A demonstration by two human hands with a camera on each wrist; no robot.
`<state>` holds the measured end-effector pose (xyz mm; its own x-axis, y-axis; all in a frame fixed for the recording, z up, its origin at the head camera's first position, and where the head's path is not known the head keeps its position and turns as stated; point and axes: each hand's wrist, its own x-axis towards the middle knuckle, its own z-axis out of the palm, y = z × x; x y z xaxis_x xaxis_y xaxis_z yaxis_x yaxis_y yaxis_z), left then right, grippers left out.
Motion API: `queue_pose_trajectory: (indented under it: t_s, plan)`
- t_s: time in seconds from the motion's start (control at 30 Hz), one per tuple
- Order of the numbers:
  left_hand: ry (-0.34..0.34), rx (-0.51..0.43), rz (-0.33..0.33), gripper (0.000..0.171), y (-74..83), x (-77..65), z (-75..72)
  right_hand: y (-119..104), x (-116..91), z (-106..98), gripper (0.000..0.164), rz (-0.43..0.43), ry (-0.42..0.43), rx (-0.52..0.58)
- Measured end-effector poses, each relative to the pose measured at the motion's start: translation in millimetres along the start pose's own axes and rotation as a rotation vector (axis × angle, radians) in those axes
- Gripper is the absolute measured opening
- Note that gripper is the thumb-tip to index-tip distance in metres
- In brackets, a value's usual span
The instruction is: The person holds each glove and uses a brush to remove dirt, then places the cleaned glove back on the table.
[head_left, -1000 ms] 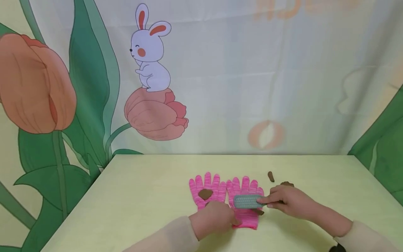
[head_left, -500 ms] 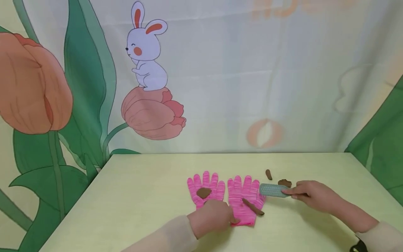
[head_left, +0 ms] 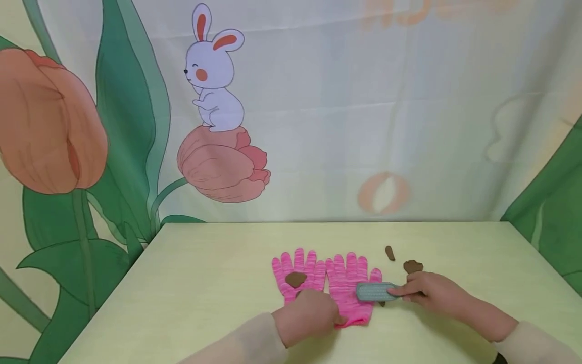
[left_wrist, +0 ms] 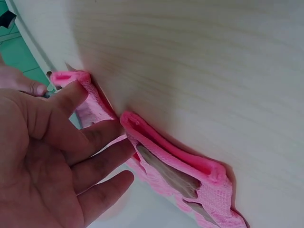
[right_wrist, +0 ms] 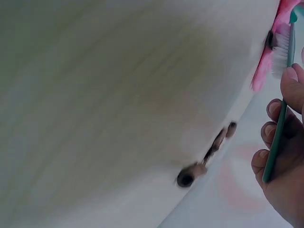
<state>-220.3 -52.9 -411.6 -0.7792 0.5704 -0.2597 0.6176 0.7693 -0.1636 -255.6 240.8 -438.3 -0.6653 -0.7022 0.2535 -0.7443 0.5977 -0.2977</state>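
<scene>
Two pink knitted gloves lie side by side, the left glove (head_left: 314, 280) and the right glove (head_left: 342, 290). My left hand (head_left: 311, 311) presses a fingertip on the right glove's cuff; its other fingers spread loosely in the left wrist view. In my right hand (head_left: 436, 293) I grip a green brush (head_left: 375, 292) by its handle, over the right glove's palm. Its white bristles (right_wrist: 281, 52) face down at the glove. A dark brown strip (head_left: 382, 304) peeks out below the brush head, mostly hidden. Brown flat patches (head_left: 296, 279) sit on the left glove.
Beyond the right glove, a small brown piece (head_left: 390, 253) and a brown lump (head_left: 413, 266) lie on the pale wooden table (head_left: 218, 283). A printed curtain (head_left: 318, 126) with a rabbit and tulips hangs behind the table's far edge.
My right hand swung the brush right, off the glove's edge, then back left over its palm, covering most of the brown strip. My left hand stays at the cuff.
</scene>
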Motion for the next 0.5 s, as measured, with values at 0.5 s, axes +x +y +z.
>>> queue_pose_trajectory:
  t_s: [0.5]
  plan:
    - [-0.002,0.03,-0.015,0.035,-2.3,0.5,2.9,17,-21,-43,0.033,0.202,0.023,0.012]
